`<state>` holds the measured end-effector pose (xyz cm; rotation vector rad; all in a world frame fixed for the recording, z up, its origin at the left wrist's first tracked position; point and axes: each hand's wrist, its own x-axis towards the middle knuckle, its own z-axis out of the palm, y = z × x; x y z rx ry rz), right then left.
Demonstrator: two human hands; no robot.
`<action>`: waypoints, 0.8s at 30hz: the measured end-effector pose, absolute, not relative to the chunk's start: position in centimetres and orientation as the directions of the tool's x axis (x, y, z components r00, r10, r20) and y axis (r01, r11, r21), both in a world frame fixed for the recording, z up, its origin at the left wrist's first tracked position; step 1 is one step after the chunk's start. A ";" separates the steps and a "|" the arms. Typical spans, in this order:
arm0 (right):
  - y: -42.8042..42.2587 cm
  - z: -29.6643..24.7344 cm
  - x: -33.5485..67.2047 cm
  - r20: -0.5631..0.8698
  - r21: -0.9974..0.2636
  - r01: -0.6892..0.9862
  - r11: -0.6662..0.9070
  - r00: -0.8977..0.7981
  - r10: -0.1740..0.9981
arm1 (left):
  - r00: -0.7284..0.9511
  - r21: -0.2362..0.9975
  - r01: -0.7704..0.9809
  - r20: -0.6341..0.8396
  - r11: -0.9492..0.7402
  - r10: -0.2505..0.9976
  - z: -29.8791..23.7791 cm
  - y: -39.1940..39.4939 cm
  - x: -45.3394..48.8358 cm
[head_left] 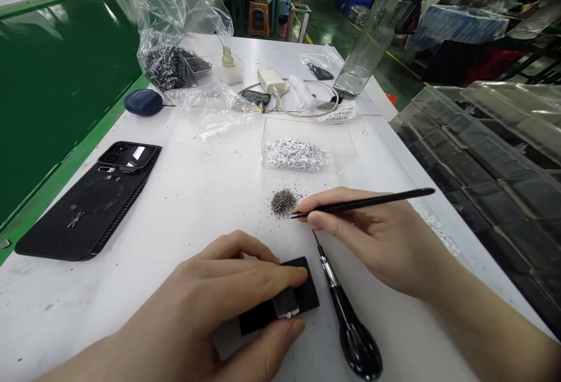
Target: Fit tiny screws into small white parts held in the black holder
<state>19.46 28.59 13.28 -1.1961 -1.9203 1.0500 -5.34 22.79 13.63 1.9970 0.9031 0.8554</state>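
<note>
My right hand [372, 230] pinches black tweezers [372, 202]. Their tips are at the near edge of a small heap of tiny dark metallic pieces [284, 202]. Lower down, my left hand [232, 294] is closed about a small dark block [287, 303] with a pale lower edge. This block rests on a flat black pad [307, 288], partly hidden by my fingers. Between my hands lies a screwdriver-like tool [350, 323] with a black bulb handle and a thin shaft.
Small white pieces [298, 155] fill a clear tray [342, 142] beyond the heap. A phone [92, 201] and a blue bulb [144, 102] lie left. Plastic bags [175, 14], a white cable [302, 114] and a water bottle [363, 49] stand behind. Compartment boxes [491, 154] are right.
</note>
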 end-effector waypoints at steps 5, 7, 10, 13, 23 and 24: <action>28.7 13.1 19.5 0.132 -0.848 0.428 0.313 -0.401 0.907 | 0.541 0.841 0.311 0.226 -0.442 0.810 14.0 22.8 -5.5; 28.7 13.1 19.5 0.143 -0.841 0.432 0.326 -0.404 0.904 | 0.550 0.837 0.322 0.214 -0.441 0.807 14.3 22.8 -5.5; 28.8 13.2 19.5 0.164 -0.831 0.432 0.349 -0.410 0.897 | 0.565 0.828 0.341 0.198 -0.445 0.801 14.5 22.8 -5.5; 28.8 13.3 19.5 0.180 -0.822 0.436 0.368 -0.415 0.892 | 0.569 0.830 0.349 0.181 -0.435 0.802 14.5 22.9 -5.5; 28.7 13.0 19.6 0.189 -0.836 0.415 0.360 -0.398 0.898 | 0.562 0.853 0.305 0.198 -0.424 0.803 14.0 22.6 -5.3; 28.7 13.0 19.6 0.184 -0.840 0.412 0.354 -0.396 0.900 | 0.557 0.853 0.297 0.210 -0.429 0.804 14.0 22.6 -5.3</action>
